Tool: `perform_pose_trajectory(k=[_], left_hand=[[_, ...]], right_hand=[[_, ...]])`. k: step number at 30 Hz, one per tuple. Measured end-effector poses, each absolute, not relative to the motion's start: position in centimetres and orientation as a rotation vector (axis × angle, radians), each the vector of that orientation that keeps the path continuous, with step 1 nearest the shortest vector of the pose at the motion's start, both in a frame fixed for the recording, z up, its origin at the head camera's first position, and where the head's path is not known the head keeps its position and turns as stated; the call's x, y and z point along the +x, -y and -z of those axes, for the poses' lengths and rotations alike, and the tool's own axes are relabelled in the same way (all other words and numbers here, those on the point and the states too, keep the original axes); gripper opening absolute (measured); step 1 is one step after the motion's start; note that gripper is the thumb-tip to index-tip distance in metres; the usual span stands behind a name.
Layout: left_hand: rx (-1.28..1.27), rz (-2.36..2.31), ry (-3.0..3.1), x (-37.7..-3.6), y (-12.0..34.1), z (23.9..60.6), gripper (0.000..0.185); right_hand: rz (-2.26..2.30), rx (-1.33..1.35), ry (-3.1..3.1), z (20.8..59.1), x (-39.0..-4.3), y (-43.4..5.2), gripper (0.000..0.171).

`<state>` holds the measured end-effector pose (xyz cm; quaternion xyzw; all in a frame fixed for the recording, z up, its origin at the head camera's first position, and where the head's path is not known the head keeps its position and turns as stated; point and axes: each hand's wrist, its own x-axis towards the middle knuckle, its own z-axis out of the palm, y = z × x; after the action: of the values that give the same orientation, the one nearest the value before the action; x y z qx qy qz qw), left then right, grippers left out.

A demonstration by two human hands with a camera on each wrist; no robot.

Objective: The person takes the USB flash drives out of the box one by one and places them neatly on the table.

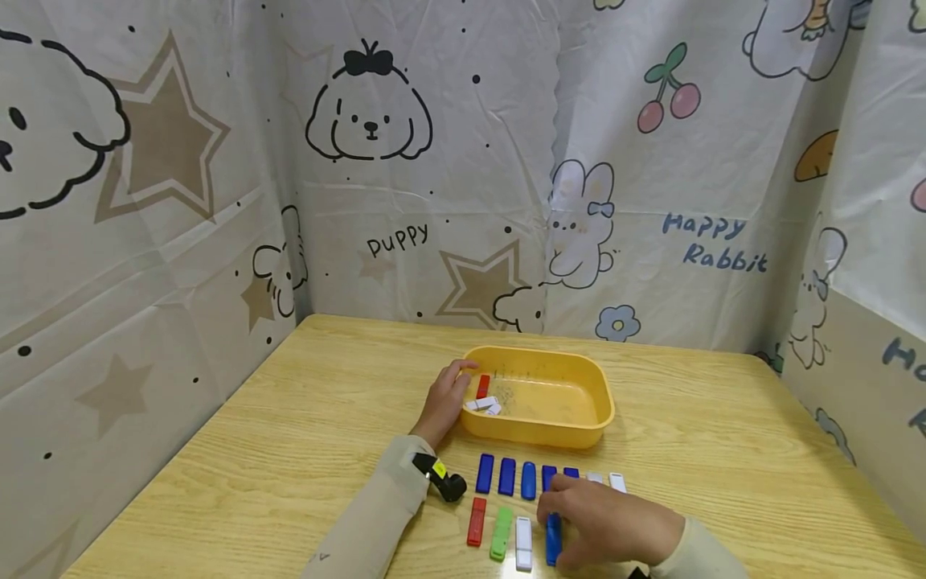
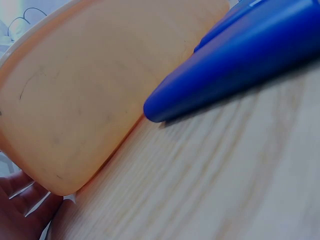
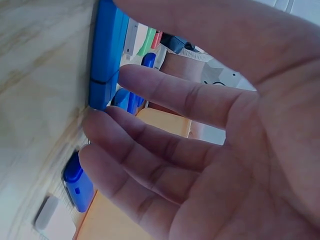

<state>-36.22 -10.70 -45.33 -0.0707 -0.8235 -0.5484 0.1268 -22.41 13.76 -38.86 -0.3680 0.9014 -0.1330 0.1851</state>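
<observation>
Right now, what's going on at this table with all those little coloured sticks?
A person is laying small coloured sticks in rows on the wooden table. Their left hand rests on the rim of a yellow tray that holds a few more pieces. Their right hand lies with relaxed fingers at a blue stick in the near row.

A makeshift recording booth: cartoon-printed sheets (image 1: 506,161) curtain off a wooden table (image 1: 723,434).

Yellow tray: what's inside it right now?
In the yellow tray: one red piece and two or three white pieces at its left end, by the left hand reaching over the rim. Anything beneath that hand's fingers is covered.
</observation>
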Motion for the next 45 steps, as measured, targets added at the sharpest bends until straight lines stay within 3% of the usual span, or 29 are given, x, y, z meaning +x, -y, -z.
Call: perform_pose_trajectory(k=[20,28,34,45], left_hand=[[-0.224,1.570,2.392,-36.4,10.9,45.6,0.030],[-0.217,1.568,2.396,-36.1,10.9,45.4,0.030],[-0.219,1.557,2.396,-36.2,10.9,45.5,0.029],[-0.228,1.540,2.388,-36.2,11.0,45.5,0.027]], right_hand=[[0.485,-1.260,-2.595,36.4,-24.1,-12.2,0.033],[0.478,-1.314,-2.673,34.8,-27.1,-10.5,0.032],[0.516,-1.411,-2.723,35.2,-30.1,-9.5,0.028],[0.580,-1.352,-2.711,36.6,-34.5,-8.3,0.026]])
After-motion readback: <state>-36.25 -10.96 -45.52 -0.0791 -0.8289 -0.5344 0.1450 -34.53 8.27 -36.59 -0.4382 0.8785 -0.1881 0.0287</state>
